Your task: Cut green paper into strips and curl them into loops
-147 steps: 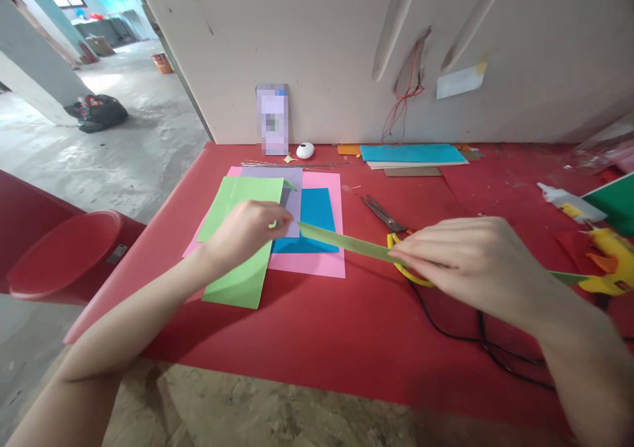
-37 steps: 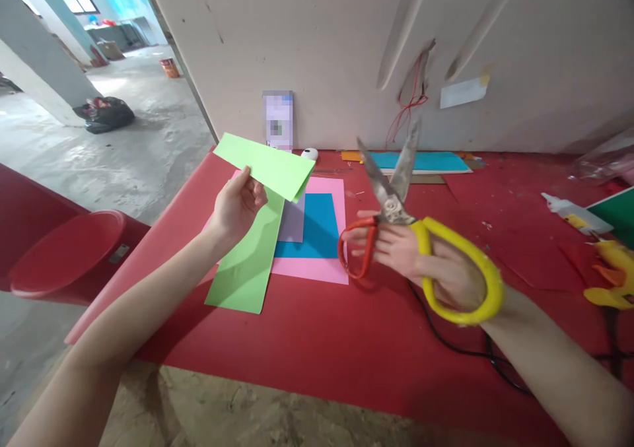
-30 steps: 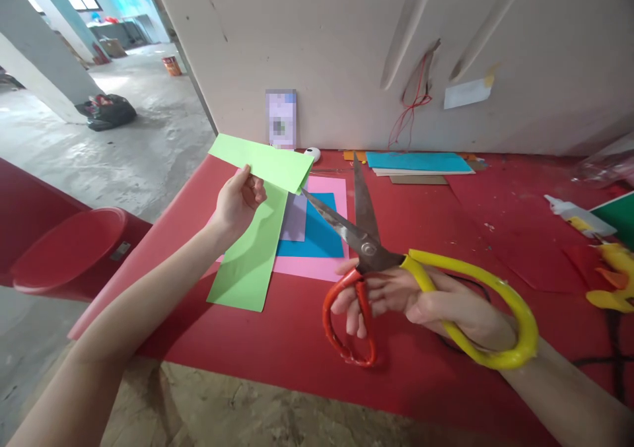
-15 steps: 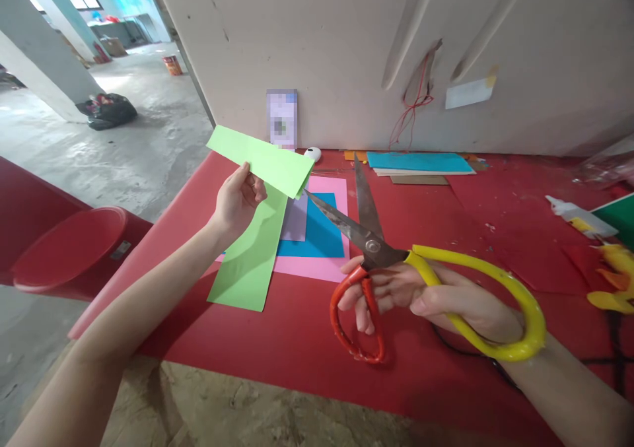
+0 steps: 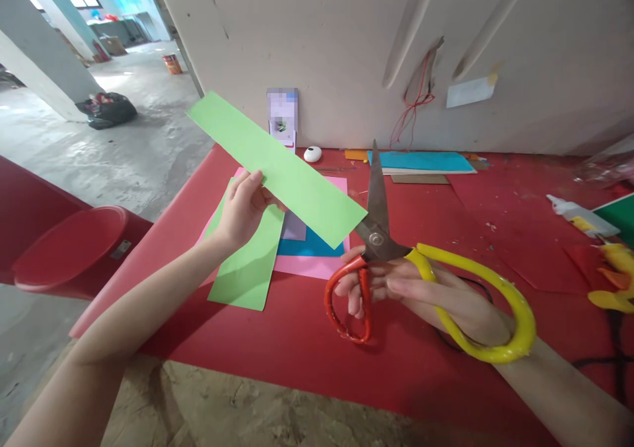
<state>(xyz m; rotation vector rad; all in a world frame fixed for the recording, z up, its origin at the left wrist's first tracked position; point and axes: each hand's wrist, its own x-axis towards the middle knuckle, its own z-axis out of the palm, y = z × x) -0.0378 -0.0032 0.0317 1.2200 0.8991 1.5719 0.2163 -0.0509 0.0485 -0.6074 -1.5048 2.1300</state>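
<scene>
My left hand [image 5: 247, 206] pinches a long light green paper strip [image 5: 282, 166] near its middle, tilted down to the right. In my right hand [image 5: 391, 285] are large scissors [image 5: 375, 239] with one red and one yellow handle loop, their blades spread apart. The strip's right corner lies at the blades, and one blade is mostly hidden behind the paper. Below my left hand a second green paper piece [image 5: 247, 272] lies on stacked sheets: a lilac one [image 5: 296, 228], a blue one [image 5: 317, 245] and a pink one [image 5: 307, 267].
The red tabletop [image 5: 277, 354] meets a pale upright panel [image 5: 317, 44]. A phone [image 5: 282, 113] leans there beside a white rounded object [image 5: 312, 154]. Blue card strips [image 5: 421, 162] lie at the back; a glue bottle [image 5: 579, 216] is at right. A red stool [image 5: 74, 249] stands left.
My left hand has shifted slightly right, and the green strip now reaches further right, over the scissor blades. The scissors have turned a little more upright. The lower green piece stays put.
</scene>
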